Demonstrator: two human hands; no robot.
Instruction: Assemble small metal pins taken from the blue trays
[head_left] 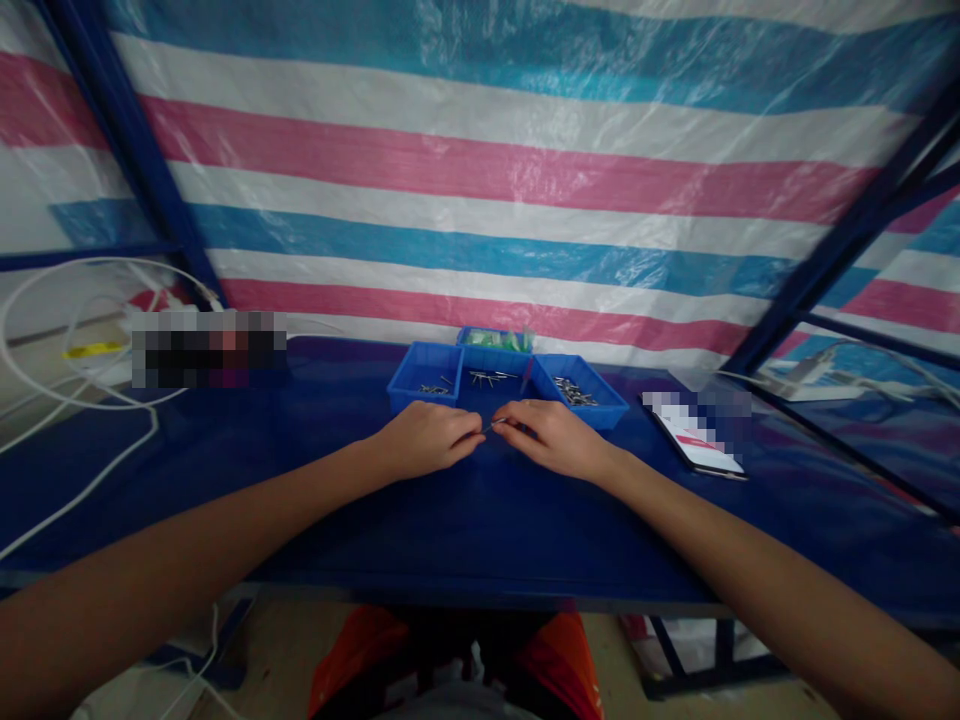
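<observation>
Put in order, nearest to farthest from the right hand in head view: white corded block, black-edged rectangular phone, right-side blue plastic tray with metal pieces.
1. Blue tray, just beyond the right hand.
2. Phone, farther right.
3. White block, far right, past the phone.

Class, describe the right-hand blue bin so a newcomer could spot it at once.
Find the striped plastic sheet behind the blue table. Near the table's far edge, find the rightmost open blue plastic bin. Its heap of slim metal pieces is visibly larger than that in the left blue bin.
</observation>
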